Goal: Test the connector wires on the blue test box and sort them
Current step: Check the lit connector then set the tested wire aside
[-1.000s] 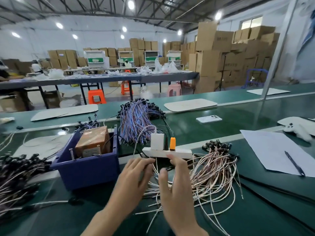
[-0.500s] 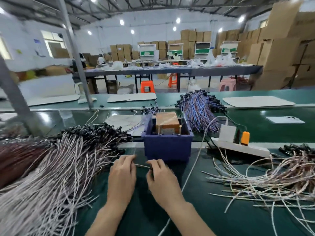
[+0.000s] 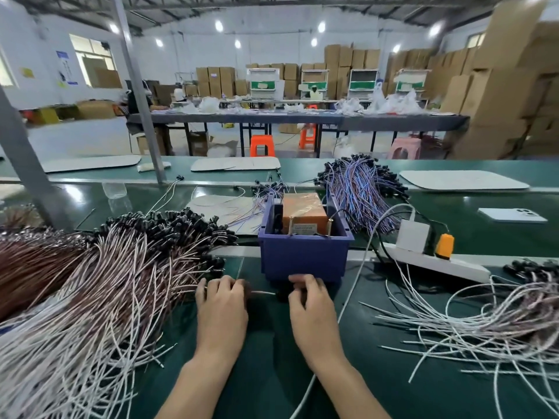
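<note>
The blue test box [image 3: 305, 255] stands on the green bench straight ahead, with an orange-brown taped unit [image 3: 304, 211] and brass posts inside. Just in front of it my left hand [image 3: 222, 306] and my right hand [image 3: 311, 309] hold one connector wire [image 3: 263, 293] stretched between them, fingers curled on its ends; a black connector shows at the right hand. A big pile of pink-white wires with black connectors [image 3: 121, 267] fills the left. Another spread of such wires [image 3: 484, 331] lies at the right.
A white power strip [image 3: 438, 261] with a white adapter and an orange plug lies right of the box, its cable trailing toward me. A bundle of purple-blue wires [image 3: 360, 192] sits behind the box. A white phone [image 3: 511, 215] lies far right. A grey post [image 3: 27, 164] rises at left.
My view has swung from the right-hand pile to the box and the left pile. Both hands moved from the right-hand wires to the front of the box, now holding a wire between them.
</note>
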